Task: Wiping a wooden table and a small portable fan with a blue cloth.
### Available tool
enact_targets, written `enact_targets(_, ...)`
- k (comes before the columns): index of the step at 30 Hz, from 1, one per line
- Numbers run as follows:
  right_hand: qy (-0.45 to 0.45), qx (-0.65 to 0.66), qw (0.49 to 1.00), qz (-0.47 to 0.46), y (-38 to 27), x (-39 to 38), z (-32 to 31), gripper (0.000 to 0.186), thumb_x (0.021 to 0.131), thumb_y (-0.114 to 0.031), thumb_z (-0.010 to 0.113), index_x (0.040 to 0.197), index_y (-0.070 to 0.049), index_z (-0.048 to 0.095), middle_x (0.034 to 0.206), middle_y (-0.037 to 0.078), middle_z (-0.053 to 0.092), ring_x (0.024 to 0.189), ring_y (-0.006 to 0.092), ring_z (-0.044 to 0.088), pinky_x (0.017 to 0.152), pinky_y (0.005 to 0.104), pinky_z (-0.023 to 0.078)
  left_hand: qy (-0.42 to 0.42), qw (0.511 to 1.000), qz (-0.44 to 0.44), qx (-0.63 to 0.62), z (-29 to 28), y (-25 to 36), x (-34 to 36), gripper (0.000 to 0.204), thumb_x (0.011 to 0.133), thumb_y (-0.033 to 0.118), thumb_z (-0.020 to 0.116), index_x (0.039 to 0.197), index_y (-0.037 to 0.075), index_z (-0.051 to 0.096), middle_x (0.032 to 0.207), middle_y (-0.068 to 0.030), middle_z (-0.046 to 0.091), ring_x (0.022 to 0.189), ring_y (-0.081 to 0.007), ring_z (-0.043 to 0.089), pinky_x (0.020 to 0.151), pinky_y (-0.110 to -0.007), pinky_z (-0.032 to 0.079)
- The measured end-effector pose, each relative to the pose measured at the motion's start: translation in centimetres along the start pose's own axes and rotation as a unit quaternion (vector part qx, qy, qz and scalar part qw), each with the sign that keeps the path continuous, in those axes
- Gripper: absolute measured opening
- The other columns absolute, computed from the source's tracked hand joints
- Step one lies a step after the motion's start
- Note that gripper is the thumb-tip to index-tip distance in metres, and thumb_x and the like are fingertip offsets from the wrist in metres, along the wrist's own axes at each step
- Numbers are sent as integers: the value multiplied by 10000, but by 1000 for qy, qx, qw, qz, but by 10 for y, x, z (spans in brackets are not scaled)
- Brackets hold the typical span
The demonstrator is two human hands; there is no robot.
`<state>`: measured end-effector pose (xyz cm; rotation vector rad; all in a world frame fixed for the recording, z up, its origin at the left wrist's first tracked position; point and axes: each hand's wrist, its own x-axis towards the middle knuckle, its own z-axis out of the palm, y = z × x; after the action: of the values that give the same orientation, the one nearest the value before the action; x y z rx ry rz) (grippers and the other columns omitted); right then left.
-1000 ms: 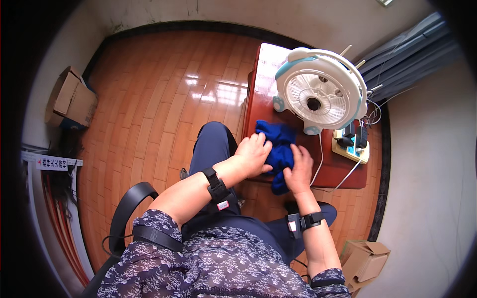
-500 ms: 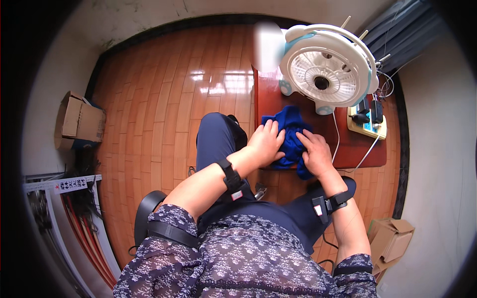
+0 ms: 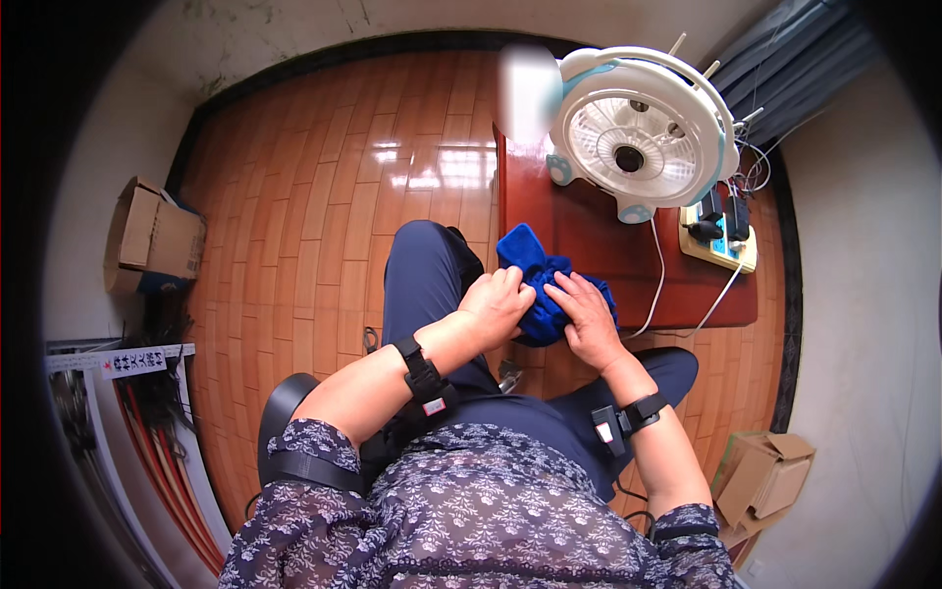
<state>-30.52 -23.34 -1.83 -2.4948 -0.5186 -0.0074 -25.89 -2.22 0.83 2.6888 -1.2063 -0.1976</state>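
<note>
A bright blue cloth (image 3: 522, 245) lies bunched at the near left edge of the red-brown table (image 3: 677, 299), partly hidden under my hands. My left hand (image 3: 488, 312) has its fingers curled on the cloth's left part, gripping it. My right hand (image 3: 589, 321) rests on the cloth's right part, fingers apart and slightly bent over the folds. Just beyond the cloth stands a white fan (image 3: 628, 123) with pale blue trim and paw-shaped feet.
A power strip (image 3: 716, 245) with black plugs sits on the table's right, cables trailing. Cardboard boxes stand at the left (image 3: 152, 240) and lower right (image 3: 765, 476). A pale rack (image 3: 118, 358) with red rods is at the left, and a dark chair (image 3: 280, 412) is behind me.
The cloth is more bunched, with a flat flap now pointing up at its left. Both hands have shifted slightly left since half a second ago, my left fingers curling further into the cloth.
</note>
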Motion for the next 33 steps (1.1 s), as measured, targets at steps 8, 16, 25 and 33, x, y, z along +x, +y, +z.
enact_targets(8,88,7,995,43,-3,-10,6,711,675,81,524,1357,-118,495,1390,126,489,1303,338,428,1112,449,320,33,998,62,-3,2,3,36,473,575,296,817,938,94,590,989,-85,503,968,-259,524,817,-365,450)
enact_targets(16,134,-71,979,134,25,-18,-9,698,716,65,494,1396,-77,420,1418,186,434,1282,373,428,1091,449,331,42,998,35,-14,12,22,90,426,633,278,801,983,140,601,1022,-43,524,989,-226,533,776,-351,465)
enact_targets(25,152,-113,971,147,7,-51,-9,686,763,-103,634,1411,-78,412,1403,200,435,1265,400,420,1080,479,328,140,978,66,-137,30,9,53,569,685,240,767,1154,4,550,1337,-196,483,1237,-354,467,1033,-424,396)
enact_targets(33,31,-76,996,41,-16,-22,-3,667,736,-50,606,1384,-144,481,1390,175,475,1308,364,419,1097,461,335,81,989,36,-121,19,-9,-18,624,702,248,760,1219,-14,530,1392,-220,447,1291,-359,438,1075,-428,369)
